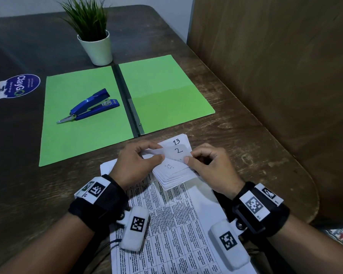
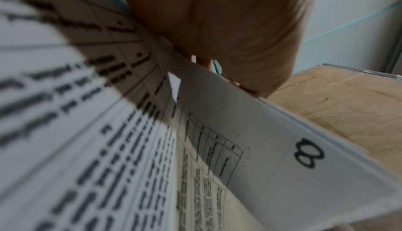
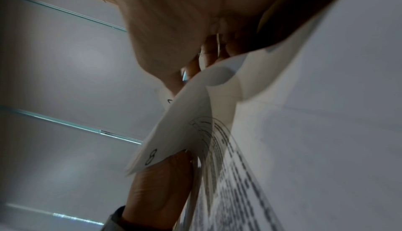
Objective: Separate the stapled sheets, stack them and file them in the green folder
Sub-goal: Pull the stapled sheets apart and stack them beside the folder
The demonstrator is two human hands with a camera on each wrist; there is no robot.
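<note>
The stack of printed sheets [image 1: 172, 214] lies at the near table edge with its far corner lifted and fanned. My left hand [image 1: 157, 152] pinches the curled-back corner marked "2" [image 1: 177, 151] from the left. From the right, my right hand [image 1: 190, 157] pinches the same corner. Behind it a sheet marked "13" shows. The left wrist view has my left hand [image 2: 226, 76] over sheets [image 2: 272, 148] marked "8". Seen from the right wrist, my right hand [image 3: 191, 63] holds the bent sheets [image 3: 304, 114]. The green folder [image 1: 83, 115] lies open beyond the sheets.
A blue stapler [image 1: 91, 105] rests on the folder's left flap. A potted plant [image 1: 96, 42] stands just behind the folder. A sticker [image 1: 20, 86] lies at the far left. A brown panel [image 1: 285, 76] closes off the right side.
</note>
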